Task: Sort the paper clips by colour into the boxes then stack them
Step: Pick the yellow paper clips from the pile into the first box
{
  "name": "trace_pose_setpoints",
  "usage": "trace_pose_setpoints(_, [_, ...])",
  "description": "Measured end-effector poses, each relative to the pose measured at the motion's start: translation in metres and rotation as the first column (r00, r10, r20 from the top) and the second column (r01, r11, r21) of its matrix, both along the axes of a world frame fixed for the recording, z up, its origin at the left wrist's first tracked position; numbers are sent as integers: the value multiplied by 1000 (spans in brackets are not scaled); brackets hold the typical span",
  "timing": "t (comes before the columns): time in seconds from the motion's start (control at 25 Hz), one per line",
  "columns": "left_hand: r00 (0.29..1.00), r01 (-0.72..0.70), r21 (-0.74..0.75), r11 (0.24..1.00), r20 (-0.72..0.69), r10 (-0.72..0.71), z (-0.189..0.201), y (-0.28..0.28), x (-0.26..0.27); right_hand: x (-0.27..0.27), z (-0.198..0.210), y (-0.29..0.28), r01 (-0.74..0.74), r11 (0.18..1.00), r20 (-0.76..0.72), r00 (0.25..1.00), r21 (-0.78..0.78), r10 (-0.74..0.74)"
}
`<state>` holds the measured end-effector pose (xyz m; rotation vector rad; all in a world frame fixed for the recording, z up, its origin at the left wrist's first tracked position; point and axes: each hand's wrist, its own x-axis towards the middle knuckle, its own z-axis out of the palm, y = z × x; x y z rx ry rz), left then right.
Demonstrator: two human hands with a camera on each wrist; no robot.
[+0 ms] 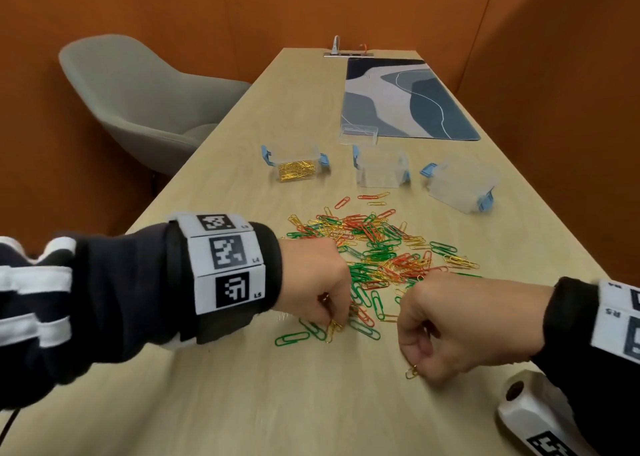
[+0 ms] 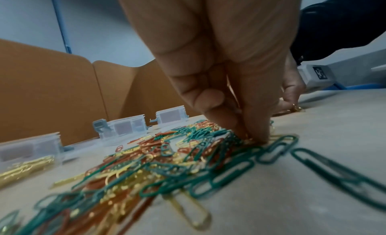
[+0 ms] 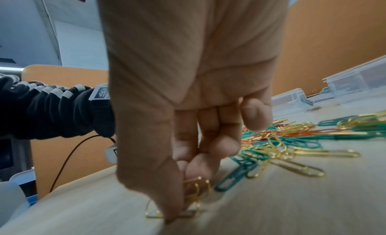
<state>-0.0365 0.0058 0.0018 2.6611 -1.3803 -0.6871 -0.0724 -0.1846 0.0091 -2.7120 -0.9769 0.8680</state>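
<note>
My left hand (image 1: 313, 282) pinches gold clips (image 1: 333, 327) at the pile's (image 1: 377, 248) near edge. My right hand (image 1: 446, 331) pinches gold clips (image 3: 194, 189) against the worktop (image 1: 242, 403), evidently gathering one colour for the part-filled gold box (image 1: 297, 165).

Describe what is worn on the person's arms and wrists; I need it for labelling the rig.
Both arms are in black sleeves; the left sleeve has white stripes. Each wrist carries a white band of square black-and-white markers, labelled L4 and L5 on the left, R5 on the right. A white camera housing sits under the right wrist. A thin dark cable hangs from the left wrist. The hands are bare.
</note>
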Motion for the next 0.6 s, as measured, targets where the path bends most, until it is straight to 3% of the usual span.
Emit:
trace_pose_setpoints(0.16, [999,36,137,990,-15,-35,1,-7,4,0,1,-3,-6,1000,38,999,12,6])
trace_pose_setpoints(0.36, [1000,12,163,987,-24,-8,-2,-7,5,9,12,-12,64,995,95,993,83,-72])
trace_pose_setpoints(0.52, [998,-30,113,993,-47,35,-3,-5,3,16,18,-21,177,959,142,967,221,-211])
trace_pose_setpoints(0.6, [976,-180,-17,983,-127,177,-1,0,4,18,20,-22,224,926,158,947,303,-281])
